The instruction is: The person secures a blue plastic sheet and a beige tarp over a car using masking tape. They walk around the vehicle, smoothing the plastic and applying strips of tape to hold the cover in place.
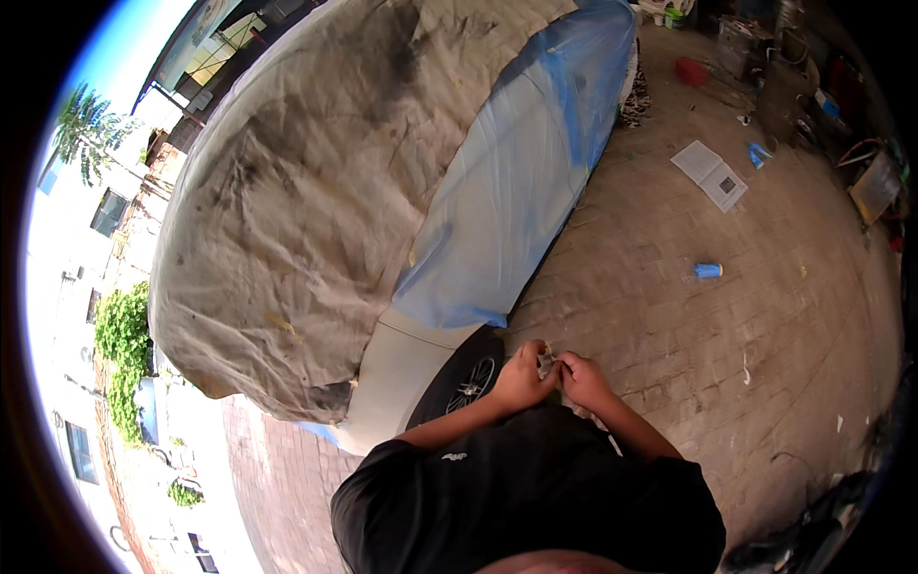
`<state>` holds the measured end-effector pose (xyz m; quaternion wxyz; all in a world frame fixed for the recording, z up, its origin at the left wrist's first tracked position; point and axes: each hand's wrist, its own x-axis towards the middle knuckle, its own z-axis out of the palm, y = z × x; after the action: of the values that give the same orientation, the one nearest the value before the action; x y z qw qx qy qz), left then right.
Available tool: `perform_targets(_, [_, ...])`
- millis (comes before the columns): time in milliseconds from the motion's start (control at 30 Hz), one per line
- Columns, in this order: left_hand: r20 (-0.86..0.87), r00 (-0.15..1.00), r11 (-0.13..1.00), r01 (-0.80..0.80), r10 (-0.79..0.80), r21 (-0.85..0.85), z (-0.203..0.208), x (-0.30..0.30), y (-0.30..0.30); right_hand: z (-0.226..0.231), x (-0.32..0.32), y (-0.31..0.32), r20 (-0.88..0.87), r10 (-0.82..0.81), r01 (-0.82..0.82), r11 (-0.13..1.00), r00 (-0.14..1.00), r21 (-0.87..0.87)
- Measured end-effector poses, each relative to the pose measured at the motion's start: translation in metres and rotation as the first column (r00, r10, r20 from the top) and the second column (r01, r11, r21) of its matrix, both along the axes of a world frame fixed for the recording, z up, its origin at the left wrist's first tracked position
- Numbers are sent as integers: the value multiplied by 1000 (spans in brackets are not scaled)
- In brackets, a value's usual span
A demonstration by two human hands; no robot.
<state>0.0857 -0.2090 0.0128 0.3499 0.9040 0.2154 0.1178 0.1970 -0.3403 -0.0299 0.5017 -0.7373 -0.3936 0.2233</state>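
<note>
My left hand and my right hand are close together in front of my chest, fingers curled inward. Between them is a small, pale, crumpled-looking piece, too small to name; both hands appear to pinch it. Just left of my hands is a car's wheel with a dark tyre, under a light-coloured body panel. Clear blue-tinted plastic film hangs over the car's side. A stained grey-brown cloth cover lies over its top.
On the brick-paved floor to the right lie a blue roll, a printed paper sheet and a small blue item. Farther back are a red container and cluttered equipment. Dark items lie at the lower right.
</note>
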Motion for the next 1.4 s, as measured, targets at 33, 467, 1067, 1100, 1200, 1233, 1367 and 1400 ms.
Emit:
perform_targets(33, [-4,1000,999,-9,9,42,0,11,4,1,14,4,7,27,-27,999,1000,-25])
perform_targets(467, [77,907,908,417,-413,-49,4,236,116,21,219,73,161,36,6,968,986,-250])
perform_targets(1067, [65,995,932,92,-74,-350,-53,510,182,-29,487,161,549,23,87,981,835,-173])
perform_targets(1100, [72,996,945,65,-44,-320,-50,534,187,-25,513,168,582,34,63,987,813,-146])
perform_targets(1200, [141,990,951,47,-4,-304,-45,594,196,-10,581,179,606,62,4,994,793,-107])
perform_targets(1233, [95,995,951,30,0,-309,-37,613,199,-3,602,180,619,55,2,996,783,-91])
perform_targets(1367, [61,997,940,-17,40,-340,-7,679,191,1,674,183,626,24,-31,1000,779,0])
perform_targets(1400, [97,994,936,-19,57,-352,-5,696,189,0,692,183,621,20,-47,999,784,27])
